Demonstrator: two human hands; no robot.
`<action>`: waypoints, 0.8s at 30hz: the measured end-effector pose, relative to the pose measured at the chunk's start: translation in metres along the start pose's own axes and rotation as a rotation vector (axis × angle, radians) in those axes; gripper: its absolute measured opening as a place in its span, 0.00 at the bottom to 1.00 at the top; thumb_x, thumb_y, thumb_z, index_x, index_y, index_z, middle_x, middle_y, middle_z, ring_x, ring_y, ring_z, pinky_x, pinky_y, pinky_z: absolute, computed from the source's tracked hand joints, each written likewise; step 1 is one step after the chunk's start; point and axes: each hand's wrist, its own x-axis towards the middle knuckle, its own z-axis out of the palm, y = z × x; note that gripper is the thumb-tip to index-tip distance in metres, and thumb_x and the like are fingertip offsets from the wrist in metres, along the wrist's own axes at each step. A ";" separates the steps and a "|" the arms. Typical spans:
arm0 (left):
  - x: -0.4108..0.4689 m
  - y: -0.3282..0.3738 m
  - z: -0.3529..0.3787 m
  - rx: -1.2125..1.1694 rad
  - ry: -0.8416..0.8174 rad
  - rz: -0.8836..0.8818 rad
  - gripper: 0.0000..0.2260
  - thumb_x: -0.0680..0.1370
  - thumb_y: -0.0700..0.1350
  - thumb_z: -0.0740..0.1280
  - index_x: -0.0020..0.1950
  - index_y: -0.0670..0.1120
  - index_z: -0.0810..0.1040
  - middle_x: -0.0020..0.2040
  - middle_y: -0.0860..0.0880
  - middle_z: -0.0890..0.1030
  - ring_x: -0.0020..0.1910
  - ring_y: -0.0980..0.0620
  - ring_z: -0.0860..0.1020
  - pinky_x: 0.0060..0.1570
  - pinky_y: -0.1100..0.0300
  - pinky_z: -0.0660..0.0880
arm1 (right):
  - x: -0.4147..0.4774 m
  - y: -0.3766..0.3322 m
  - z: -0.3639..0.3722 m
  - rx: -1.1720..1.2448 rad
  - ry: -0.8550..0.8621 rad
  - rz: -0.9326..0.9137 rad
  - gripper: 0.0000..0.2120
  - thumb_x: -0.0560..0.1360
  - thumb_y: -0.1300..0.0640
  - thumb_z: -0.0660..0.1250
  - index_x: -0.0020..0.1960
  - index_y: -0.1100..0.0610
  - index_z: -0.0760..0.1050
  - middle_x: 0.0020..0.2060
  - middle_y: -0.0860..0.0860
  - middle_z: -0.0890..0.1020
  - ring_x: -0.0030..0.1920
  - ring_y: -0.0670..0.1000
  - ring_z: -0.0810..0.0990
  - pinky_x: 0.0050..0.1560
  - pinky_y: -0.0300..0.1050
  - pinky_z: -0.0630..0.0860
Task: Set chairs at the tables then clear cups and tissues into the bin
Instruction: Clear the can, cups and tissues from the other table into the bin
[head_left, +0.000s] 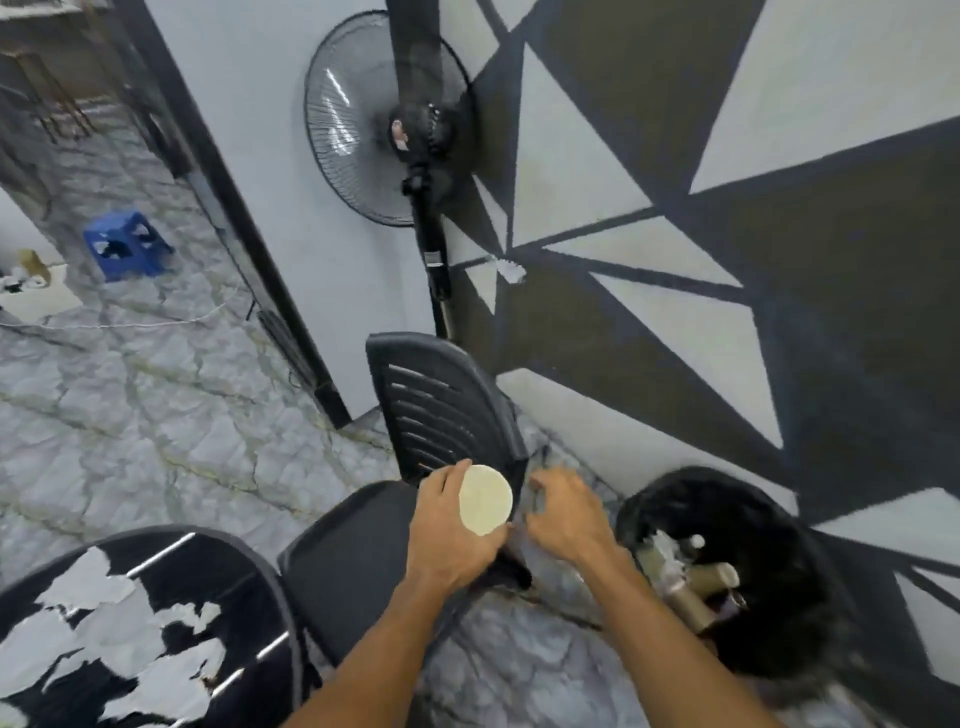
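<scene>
"What sort of place is this?"

"A small café or drinks shop, I'd say. A black plastic chair (441, 410) stands by a round table (171, 566) with a peeling top, and the bin (769, 530) holds used paper cups (717, 577)."

"Anything more?"

"A standing fan (374, 119), a wall (779, 234) painted in dark and pale triangles, marbled floor tiles (130, 415), and a blue plastic stool (127, 244) beyond the doorway."

Dim even indoor light, soft blur, wide-angle edge distortion
</scene>
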 end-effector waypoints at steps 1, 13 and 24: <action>-0.004 0.018 0.016 0.003 -0.022 0.024 0.41 0.65 0.61 0.76 0.75 0.50 0.66 0.68 0.52 0.69 0.66 0.52 0.67 0.64 0.60 0.68 | -0.011 0.023 -0.009 0.002 0.003 0.035 0.20 0.69 0.57 0.66 0.61 0.51 0.77 0.60 0.53 0.79 0.62 0.57 0.76 0.57 0.49 0.75; -0.024 0.203 0.189 0.019 -0.357 0.295 0.38 0.64 0.63 0.75 0.70 0.50 0.69 0.64 0.51 0.72 0.63 0.50 0.68 0.62 0.59 0.68 | -0.123 0.245 -0.097 0.114 0.174 0.445 0.16 0.68 0.53 0.67 0.55 0.53 0.80 0.51 0.50 0.81 0.54 0.54 0.79 0.52 0.46 0.77; 0.013 0.237 0.288 0.147 -0.604 0.276 0.43 0.68 0.63 0.74 0.77 0.50 0.62 0.73 0.48 0.68 0.70 0.46 0.67 0.69 0.53 0.67 | -0.102 0.335 -0.106 0.212 0.198 0.648 0.10 0.67 0.54 0.69 0.48 0.48 0.79 0.48 0.49 0.82 0.48 0.53 0.80 0.46 0.46 0.77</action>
